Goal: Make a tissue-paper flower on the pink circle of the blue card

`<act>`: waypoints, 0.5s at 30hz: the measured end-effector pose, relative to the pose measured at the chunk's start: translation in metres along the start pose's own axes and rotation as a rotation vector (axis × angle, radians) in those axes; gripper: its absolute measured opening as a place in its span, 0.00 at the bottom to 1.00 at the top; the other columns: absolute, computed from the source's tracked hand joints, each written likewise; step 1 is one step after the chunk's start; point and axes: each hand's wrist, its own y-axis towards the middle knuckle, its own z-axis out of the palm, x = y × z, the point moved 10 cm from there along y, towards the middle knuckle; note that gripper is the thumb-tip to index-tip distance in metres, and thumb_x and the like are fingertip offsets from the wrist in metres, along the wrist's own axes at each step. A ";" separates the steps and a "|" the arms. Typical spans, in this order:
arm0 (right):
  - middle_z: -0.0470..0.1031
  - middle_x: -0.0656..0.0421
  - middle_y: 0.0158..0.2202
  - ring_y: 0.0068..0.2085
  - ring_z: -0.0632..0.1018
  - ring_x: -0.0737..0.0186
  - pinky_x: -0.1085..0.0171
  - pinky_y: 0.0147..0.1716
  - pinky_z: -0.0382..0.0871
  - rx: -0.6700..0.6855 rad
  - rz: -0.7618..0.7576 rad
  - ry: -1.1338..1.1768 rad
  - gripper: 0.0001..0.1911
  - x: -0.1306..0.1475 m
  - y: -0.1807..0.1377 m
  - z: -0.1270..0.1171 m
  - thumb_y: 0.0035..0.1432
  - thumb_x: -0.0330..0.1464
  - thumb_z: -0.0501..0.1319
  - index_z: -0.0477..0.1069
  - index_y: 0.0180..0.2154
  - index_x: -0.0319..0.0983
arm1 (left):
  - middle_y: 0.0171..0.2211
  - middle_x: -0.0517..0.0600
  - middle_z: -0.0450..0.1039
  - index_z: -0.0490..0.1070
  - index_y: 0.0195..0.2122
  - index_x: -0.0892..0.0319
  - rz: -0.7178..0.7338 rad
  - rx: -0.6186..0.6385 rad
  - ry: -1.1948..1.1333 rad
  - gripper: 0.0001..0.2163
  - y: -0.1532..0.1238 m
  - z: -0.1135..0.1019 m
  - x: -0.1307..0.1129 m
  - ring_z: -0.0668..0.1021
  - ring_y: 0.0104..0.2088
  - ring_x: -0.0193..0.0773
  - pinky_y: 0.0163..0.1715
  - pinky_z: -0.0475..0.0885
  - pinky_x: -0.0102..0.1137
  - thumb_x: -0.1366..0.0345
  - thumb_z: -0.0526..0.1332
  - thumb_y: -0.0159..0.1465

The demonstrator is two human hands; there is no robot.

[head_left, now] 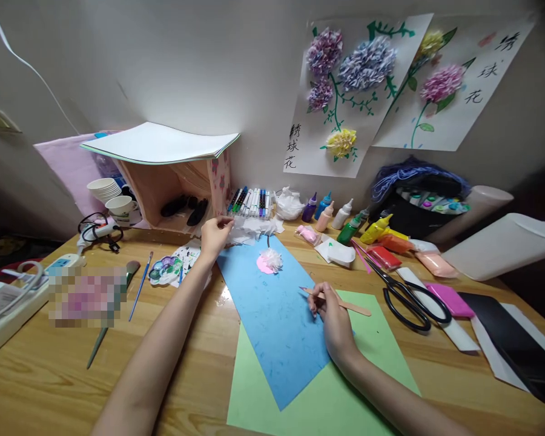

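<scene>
On a blue sheet of paper [277,327] lies a flower shape: a pink disc [264,263] with crumpled white paper tufts [274,259] over its right part. A short dark line rises above it. My right hand [333,318] rests over the sheet's right edge, closed round a flat wooden craft stick [356,307] whose pinkish tip points left. Farther back, my left hand [215,239] reaches to the white tissue paper pieces [249,231]. Its fingers are pinched together at their left end; what lies between them is hidden.
Green paper [372,399] lies beneath the blue sheet. Black scissors [411,297] and clay packets [384,257] are at right. Paint bottles [344,213] and markers [252,201] stand behind. A paint palette [166,269], brushes [140,287] and a power strip [31,303] lie left.
</scene>
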 end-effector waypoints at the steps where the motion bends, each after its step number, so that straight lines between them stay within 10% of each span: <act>1: 0.64 0.62 0.19 0.23 0.65 0.65 0.67 0.23 0.60 0.008 0.002 -0.004 0.18 0.000 -0.001 0.000 0.58 0.48 0.50 0.61 0.26 0.41 | 0.34 0.54 0.78 0.76 0.36 0.63 -0.015 0.005 -0.042 0.11 0.001 0.000 0.001 0.78 0.34 0.38 0.37 0.71 0.29 0.63 0.61 0.55; 15: 0.62 0.63 0.18 0.22 0.64 0.65 0.64 0.28 0.62 0.100 -0.189 -0.035 0.18 0.020 -0.022 0.008 0.60 0.45 0.49 0.60 0.23 0.41 | 0.34 0.51 0.78 0.76 0.37 0.59 0.078 0.106 0.158 0.10 -0.002 -0.006 -0.023 0.77 0.35 0.38 0.37 0.70 0.29 0.66 0.60 0.55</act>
